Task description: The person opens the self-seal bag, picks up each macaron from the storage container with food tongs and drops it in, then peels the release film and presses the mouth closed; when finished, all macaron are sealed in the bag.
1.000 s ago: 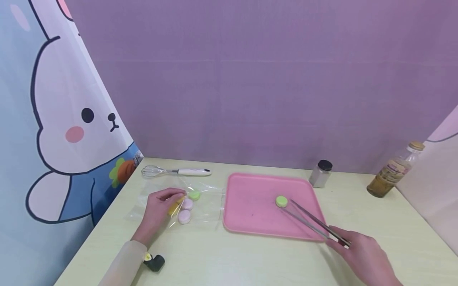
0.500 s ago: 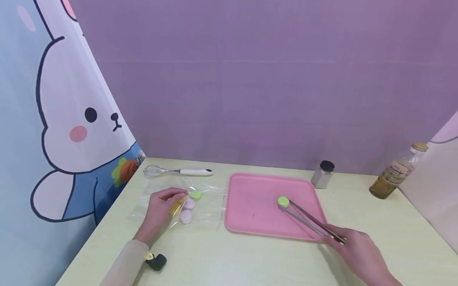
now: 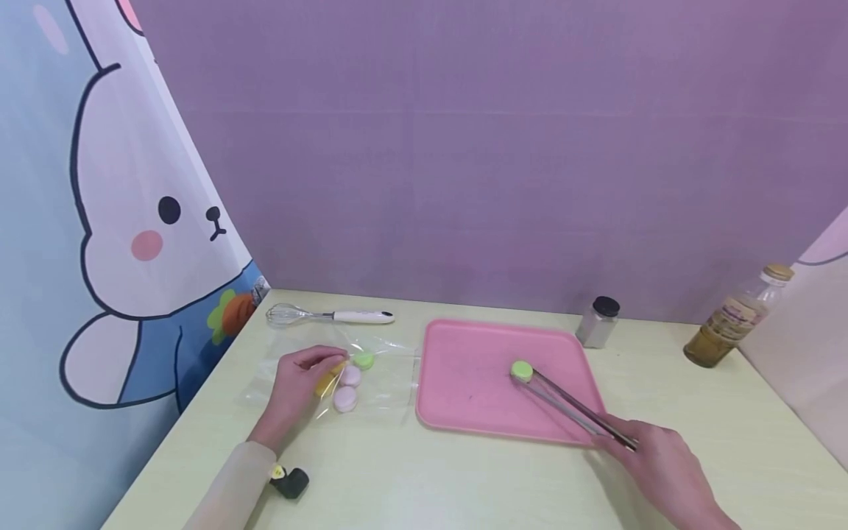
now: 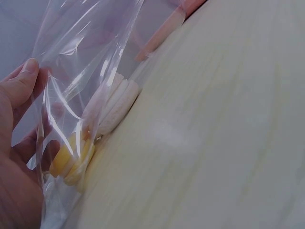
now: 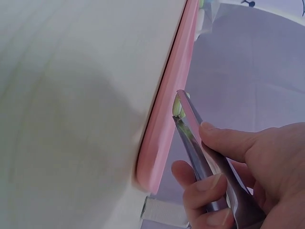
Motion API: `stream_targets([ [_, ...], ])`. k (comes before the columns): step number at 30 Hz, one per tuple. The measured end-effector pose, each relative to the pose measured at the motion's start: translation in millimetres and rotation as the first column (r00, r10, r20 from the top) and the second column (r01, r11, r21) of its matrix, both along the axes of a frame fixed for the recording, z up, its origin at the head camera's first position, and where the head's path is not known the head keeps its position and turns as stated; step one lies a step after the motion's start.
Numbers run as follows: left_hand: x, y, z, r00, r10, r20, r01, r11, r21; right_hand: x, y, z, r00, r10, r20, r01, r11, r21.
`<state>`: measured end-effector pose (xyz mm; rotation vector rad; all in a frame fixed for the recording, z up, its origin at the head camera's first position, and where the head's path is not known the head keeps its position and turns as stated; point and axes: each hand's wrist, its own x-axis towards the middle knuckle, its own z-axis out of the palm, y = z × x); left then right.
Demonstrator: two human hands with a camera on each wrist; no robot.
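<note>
In the head view my left hand [image 3: 294, 386] pinches the edge of a clear plastic bag [image 3: 391, 383] lying on the table. Inside it are two pale purple macarons [image 3: 345, 399], a green one [image 3: 364, 360] and yellow ones [image 4: 71, 160], the yellow partly behind my fingers. My right hand [image 3: 662, 467] grips metal tongs [image 3: 576, 406] at the handle end. Their tips stand on either side of a light green macaron [image 3: 522, 369] over the pink tray [image 3: 457, 405]. In the right wrist view the toothed tips press close against that macaron.
A whisk [image 3: 331, 316] with a white handle lies behind the bag. Behind the tray's right corner stands a small black-lidded jar [image 3: 598, 324]. A corked bottle [image 3: 729, 324] of brown liquid is at the far right. A purple cloth [image 3: 424, 162] hangs behind the table.
The tongs have shifted left, and their tips have come from beside the green macaron to either side of it. The macaron has moved very slightly left. My left hand keeps its place.
</note>
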<state>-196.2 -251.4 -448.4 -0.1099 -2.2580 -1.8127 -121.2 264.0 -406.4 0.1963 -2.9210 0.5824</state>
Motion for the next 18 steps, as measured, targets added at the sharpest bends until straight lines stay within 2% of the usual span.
stream_targets([
  [11,0.6,2,1.9,1.000,0.006,0.013,-0.006,1.000,-0.003,8.6,-40,15.3,0.996,0.081,-0.041,-0.083,0.995,-0.052],
  [18,0.9,1,2.5,0.999,0.020,0.036,-0.019,1.000,-0.024,6.4,-79,21.6,0.987,0.160,-0.020,-0.161,0.982,-0.102],
])
